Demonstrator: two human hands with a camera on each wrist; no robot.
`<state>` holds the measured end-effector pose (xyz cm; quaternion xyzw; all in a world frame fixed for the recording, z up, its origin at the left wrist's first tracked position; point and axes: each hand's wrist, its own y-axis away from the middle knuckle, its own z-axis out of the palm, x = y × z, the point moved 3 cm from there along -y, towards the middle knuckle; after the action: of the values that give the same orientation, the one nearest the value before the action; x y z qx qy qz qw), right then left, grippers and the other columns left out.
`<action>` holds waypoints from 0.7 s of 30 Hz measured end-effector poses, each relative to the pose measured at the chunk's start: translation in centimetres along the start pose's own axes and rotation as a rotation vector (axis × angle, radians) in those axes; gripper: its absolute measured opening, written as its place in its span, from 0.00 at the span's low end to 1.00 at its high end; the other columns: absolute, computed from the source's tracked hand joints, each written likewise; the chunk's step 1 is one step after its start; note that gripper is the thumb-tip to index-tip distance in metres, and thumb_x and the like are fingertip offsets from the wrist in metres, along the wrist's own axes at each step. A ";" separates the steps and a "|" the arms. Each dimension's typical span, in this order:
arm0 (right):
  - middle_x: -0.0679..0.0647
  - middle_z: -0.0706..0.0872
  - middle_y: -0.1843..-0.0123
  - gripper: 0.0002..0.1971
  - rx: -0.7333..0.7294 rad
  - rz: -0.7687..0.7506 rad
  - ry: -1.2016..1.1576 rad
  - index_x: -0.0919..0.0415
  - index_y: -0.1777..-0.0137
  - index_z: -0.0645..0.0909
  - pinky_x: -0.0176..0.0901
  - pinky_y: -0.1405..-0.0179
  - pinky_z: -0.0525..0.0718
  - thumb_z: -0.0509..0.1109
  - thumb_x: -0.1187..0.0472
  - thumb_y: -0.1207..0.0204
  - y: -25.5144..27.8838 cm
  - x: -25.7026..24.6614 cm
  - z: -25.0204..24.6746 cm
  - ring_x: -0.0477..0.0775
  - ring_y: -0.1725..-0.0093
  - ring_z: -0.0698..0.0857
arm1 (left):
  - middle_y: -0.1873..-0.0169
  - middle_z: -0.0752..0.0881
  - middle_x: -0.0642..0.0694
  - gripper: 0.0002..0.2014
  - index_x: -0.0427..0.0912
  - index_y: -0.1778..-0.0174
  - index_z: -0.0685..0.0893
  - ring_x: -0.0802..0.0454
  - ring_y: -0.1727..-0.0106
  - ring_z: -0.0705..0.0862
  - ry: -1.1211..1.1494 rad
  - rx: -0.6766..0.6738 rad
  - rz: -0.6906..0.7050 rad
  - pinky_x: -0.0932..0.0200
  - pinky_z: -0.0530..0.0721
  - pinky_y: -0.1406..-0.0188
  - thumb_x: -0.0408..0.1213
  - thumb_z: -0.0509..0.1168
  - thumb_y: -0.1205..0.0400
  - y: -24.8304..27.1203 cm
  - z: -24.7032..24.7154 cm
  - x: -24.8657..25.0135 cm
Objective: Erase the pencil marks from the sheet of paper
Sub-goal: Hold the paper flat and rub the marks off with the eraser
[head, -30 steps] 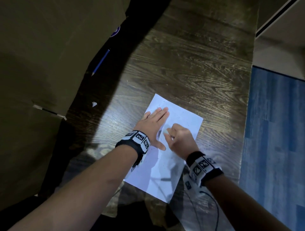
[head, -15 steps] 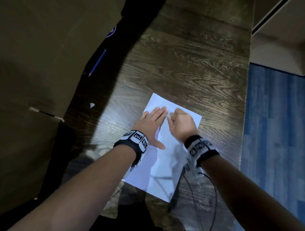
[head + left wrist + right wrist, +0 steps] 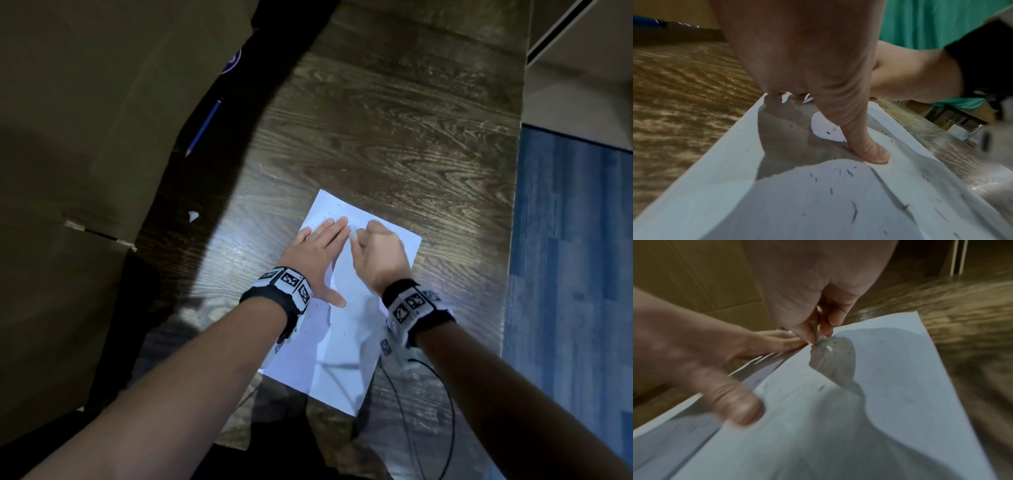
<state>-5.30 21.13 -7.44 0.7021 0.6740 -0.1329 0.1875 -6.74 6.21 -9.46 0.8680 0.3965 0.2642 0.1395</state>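
A white sheet of paper (image 3: 346, 342) lies on the dark wooden table (image 3: 394, 137), strewn with small dark eraser crumbs. My left hand (image 3: 318, 255) lies flat on the sheet's left half, fingers straight, thumb (image 3: 869, 146) pressed down. My right hand (image 3: 378, 251) is curled over the far part of the sheet, right beside the left fingertips. In the right wrist view its thumb and fingers pinch a small pale eraser (image 3: 816, 334), whose tip touches the paper (image 3: 859, 418). The eraser is hidden in the head view.
A blue pencil (image 3: 203, 127) lies at the far left of the table beside a big cardboard box (image 3: 85, 154). A white scrap (image 3: 193, 216) lies left of the sheet. A black cable (image 3: 428, 411) loops near my right wrist. The table ends at right over blue floor (image 3: 575, 274).
My right hand has slid away from me along the sheet, from its middle to the far part, with the eraser. The left hand has stayed flat in place.
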 end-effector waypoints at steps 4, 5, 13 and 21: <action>0.53 0.66 0.68 0.14 0.027 -0.186 -0.091 0.60 0.69 0.68 0.44 0.78 0.69 0.67 0.68 0.25 5.4 -1.9 0.6 0.55 0.76 0.67 | 0.13 0.33 0.55 0.69 0.47 0.11 0.37 0.55 0.12 0.35 0.012 0.014 -0.001 0.47 0.40 0.13 0.71 0.76 0.35 -0.1 0.0 -0.1; 0.52 0.66 0.68 0.14 -0.009 -0.233 -0.058 0.61 0.70 0.69 0.45 0.80 0.69 0.66 0.67 0.24 5.6 -1.7 0.7 0.54 0.76 0.66 | 0.13 0.33 0.55 0.69 0.47 0.11 0.37 0.55 0.13 0.35 0.018 0.010 -0.001 0.47 0.40 0.13 0.70 0.76 0.35 -0.1 0.0 -0.1; 0.52 0.70 0.64 0.13 0.017 0.087 -0.040 0.59 0.66 0.67 0.47 0.69 0.73 0.63 0.59 0.20 1.0 0.1 0.8 0.60 0.68 0.75 | 0.13 0.33 0.56 0.70 0.48 0.11 0.36 0.55 0.13 0.35 0.009 -0.004 -0.011 0.48 0.38 0.15 0.72 0.75 0.36 0.0 -0.1 0.0; 0.52 0.69 0.64 0.15 -0.041 -0.027 0.003 0.60 0.68 0.71 0.47 0.70 0.73 0.64 0.59 0.19 0.7 0.3 0.2 0.55 0.70 0.71 | 0.12 0.35 0.55 0.70 0.47 0.11 0.38 0.54 0.12 0.37 -0.020 0.006 -0.029 0.45 0.43 0.14 0.72 0.75 0.37 0.0 -0.2 0.4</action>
<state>-4.60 21.24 -7.70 0.6892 0.6862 -0.1204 0.1991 -6.63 6.49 -9.16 0.8652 0.4085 0.2523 0.1445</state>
